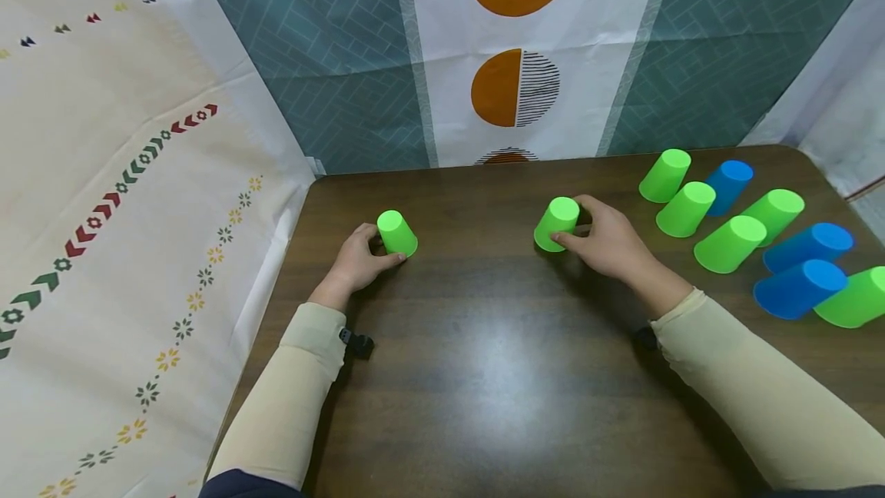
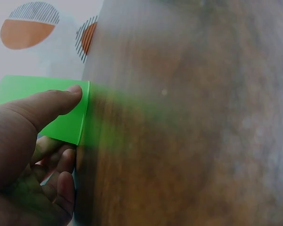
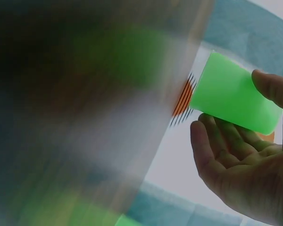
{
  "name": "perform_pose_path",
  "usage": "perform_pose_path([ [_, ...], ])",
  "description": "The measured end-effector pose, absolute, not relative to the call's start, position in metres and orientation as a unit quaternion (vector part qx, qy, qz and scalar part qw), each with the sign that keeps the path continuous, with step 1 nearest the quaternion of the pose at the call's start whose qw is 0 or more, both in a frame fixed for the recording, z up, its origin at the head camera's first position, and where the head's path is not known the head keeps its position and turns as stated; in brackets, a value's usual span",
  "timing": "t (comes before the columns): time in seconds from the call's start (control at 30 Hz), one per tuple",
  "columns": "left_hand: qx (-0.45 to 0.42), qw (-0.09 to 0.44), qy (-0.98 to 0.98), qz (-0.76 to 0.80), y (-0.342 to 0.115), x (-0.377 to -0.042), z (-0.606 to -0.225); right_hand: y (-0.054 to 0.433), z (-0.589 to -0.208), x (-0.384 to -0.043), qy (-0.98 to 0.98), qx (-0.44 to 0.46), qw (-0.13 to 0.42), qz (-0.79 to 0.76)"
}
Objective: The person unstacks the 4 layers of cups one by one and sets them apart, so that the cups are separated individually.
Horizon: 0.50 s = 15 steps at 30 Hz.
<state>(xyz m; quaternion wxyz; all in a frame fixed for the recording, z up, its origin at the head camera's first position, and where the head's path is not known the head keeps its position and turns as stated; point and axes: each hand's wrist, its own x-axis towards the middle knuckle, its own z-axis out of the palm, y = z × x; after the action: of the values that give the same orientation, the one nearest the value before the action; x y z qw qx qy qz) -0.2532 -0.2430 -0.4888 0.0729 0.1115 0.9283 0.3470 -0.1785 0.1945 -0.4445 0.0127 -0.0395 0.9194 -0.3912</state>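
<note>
Left hand (image 1: 359,260): fingers curled round an upturned green cup (image 1: 397,233) standing at the desk's (image 1: 484,375) left. Right hand (image 1: 608,244): fingers gripping a second green cup (image 1: 556,224) near mid-desk. A cluster of green and blue cups (image 1: 754,240) lies at the right.

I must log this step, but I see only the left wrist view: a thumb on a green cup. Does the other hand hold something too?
Observer: Yes, the right hand grips another green cup, upside down on the table.
Operator: Are more cups present?
Observer: Yes, a group of green and blue cups stands at the table's right side.
Operator: Is my cup also inverted?
Observer: Yes, the left hand holds its cup base up.
</note>
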Motion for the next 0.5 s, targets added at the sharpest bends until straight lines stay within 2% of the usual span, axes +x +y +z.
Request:
perform_pose_path([
  [0.5, 0.116, 0.068, 0.927, 0.349, -0.243, -0.254, -0.491, 0.287, -0.45, -0.131, 0.937, 0.02, -0.002, -0.348],
])
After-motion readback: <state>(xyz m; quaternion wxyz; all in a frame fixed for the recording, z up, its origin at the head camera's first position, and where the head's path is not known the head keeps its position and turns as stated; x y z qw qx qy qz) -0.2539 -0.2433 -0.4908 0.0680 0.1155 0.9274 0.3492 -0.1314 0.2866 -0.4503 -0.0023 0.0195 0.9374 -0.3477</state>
